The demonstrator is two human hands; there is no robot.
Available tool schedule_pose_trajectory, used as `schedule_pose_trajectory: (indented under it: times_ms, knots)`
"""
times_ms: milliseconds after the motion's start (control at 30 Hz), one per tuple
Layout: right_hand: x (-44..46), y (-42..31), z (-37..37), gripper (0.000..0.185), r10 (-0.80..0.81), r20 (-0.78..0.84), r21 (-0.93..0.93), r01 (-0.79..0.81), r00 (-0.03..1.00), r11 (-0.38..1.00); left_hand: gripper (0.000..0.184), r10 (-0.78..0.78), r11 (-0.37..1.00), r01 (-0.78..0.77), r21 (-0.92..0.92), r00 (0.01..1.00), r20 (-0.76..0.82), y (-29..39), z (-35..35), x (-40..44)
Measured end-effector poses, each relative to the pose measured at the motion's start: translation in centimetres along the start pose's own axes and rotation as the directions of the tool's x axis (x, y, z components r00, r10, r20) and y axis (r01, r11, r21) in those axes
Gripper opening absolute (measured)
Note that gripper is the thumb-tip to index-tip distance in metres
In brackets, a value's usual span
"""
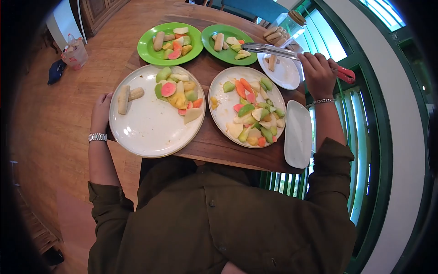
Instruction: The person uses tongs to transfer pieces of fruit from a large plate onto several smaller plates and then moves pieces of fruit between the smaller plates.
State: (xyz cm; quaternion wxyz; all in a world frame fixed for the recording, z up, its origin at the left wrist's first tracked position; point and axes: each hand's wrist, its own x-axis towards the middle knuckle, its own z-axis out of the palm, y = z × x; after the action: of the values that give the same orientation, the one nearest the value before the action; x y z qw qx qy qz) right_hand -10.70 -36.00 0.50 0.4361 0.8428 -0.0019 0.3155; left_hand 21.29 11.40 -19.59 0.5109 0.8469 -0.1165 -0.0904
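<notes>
My right hand is closed around metal tongs with a red handle end. The tongs' tips reach over the right green plate, at its cut fruit; whether they pinch a piece I cannot tell. My left hand grips the left rim of a large white plate, its fingertips partly hidden. On that plate lie two finger biscuits and a cluster of cut fruit. A second white plate to its right carries many mixed fruit pieces.
Another green plate at the back left holds fruit and biscuits. A smaller white plate with biscuit pieces sits under the tongs, near a glass jar. An oblong white dish lines the table's right edge, beside windows.
</notes>
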Motion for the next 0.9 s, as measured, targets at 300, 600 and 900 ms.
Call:
schedule_pose_trajectory:
  times_ms: [300, 600, 900]
  knots:
    - [-1.4, -1.0, 1.9, 0.021, -0.056, -0.024, -0.055, 0.054, 0.998, 0.997, 0.04, -0.022, 0.997, 0.022, -0.071, 1.0, -0.005, -0.2, 0.3, 0.0]
    - [1.4, -1.0, 4.6, 0.015, 0.144, 0.097, -0.044, -0.14, 0.985, 0.989, 0.04, -0.025, 0.998, 0.025, -0.058, 1.0, 0.006, 0.5, 0.2, -0.3]
    - [2.2, -2.2, 6.3, 0.01, 0.133, 0.162, -0.056, -0.126, 0.978, 0.99, 0.04, 0.028, 1.0, -0.027, 0.005, 1.0, -0.003, -0.2, 0.1, 0.2]
